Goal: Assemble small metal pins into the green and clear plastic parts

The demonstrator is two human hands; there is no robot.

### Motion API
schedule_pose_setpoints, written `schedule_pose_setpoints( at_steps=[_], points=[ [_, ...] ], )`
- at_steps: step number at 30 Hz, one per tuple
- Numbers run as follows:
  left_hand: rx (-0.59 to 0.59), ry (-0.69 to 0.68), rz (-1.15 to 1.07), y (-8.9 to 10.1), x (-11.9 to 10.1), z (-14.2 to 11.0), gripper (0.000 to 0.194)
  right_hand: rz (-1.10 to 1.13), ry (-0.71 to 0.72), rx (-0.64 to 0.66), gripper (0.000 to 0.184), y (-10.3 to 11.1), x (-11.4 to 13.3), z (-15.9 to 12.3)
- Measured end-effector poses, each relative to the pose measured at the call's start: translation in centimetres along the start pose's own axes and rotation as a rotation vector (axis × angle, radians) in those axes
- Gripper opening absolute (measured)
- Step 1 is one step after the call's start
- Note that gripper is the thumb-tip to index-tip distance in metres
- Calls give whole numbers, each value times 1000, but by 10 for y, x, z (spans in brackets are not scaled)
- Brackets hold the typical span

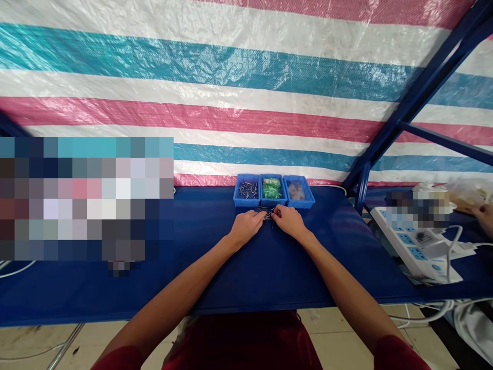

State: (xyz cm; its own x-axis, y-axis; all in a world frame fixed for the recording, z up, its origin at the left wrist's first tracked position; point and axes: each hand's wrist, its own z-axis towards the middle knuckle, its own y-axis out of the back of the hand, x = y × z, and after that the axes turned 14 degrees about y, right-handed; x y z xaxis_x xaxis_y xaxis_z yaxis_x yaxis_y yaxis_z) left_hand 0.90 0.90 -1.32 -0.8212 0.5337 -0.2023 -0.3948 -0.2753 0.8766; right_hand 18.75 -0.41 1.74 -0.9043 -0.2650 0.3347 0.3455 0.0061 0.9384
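Both hands close in at the centre of the table, fingertips pinched together around a few slim metal pins (268,213). The left hand (243,228) and right hand (288,221) nearly touch. The pins look gripped by both hands, though they are so small and so shaded by the fingers that the exact hold is hard to make out. Neither hand seems relaxed or open. Red sleeves (116,358) show at the near end of the bare forearms, which rest out across a blue tabletop (292,272).

Just beyond the fingers, three blue plastic trays stand side by side. The left tray (239,198) holds a loose bunch of similar metal pins (247,190), the middle tray (265,198) holds green packets (271,188), and the right tray (304,198) holds a clear bag of brownish parts (296,191).

Thin pins could slip from a light pinch and roll on the smooth tabletop, or drop over its edge. A careless lift of the knuckles could also knock the trays, which sit close by, and spill the loose pins.

Farther right, a white power strip (414,241) lies among cables, near a co-worker's hand (484,218). A striped tarpaulin (231,72) hangs behind everything on a blue steel frame (408,97).
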Motion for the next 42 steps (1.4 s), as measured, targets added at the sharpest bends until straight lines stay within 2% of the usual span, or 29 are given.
schedule_pose_setpoints(
  at_steps=[6,9,13,16,20,24,32,38,42],
  points=[
    [-83,44,-117,4,3,0,29,31,-14,-21,16,2,2,0],
    [-140,120,-247,8,2,0,31,99,9,-108,18,4,3,-1],
    [-191,250,-498,16,1,2,30,278,243,-272,30,6,3,-3],
    [-212,353,-648,21,-1,2,29,343,389,-281,32,2,4,-4],
    [-185,432,-783,22,-3,1,29,368,501,-275,26,-2,6,-5],
    [-134,466,-867,21,-3,1,31,368,516,-314,28,0,5,-6],
    [-78,429,-887,18,1,4,32,359,525,-356,30,0,5,-6],
    [-16,423,-929,21,1,1,33,408,584,-419,23,-3,4,-6],
    [-36,455,-959,21,-2,1,31,418,580,-427,21,-3,5,-6]
  ],
)
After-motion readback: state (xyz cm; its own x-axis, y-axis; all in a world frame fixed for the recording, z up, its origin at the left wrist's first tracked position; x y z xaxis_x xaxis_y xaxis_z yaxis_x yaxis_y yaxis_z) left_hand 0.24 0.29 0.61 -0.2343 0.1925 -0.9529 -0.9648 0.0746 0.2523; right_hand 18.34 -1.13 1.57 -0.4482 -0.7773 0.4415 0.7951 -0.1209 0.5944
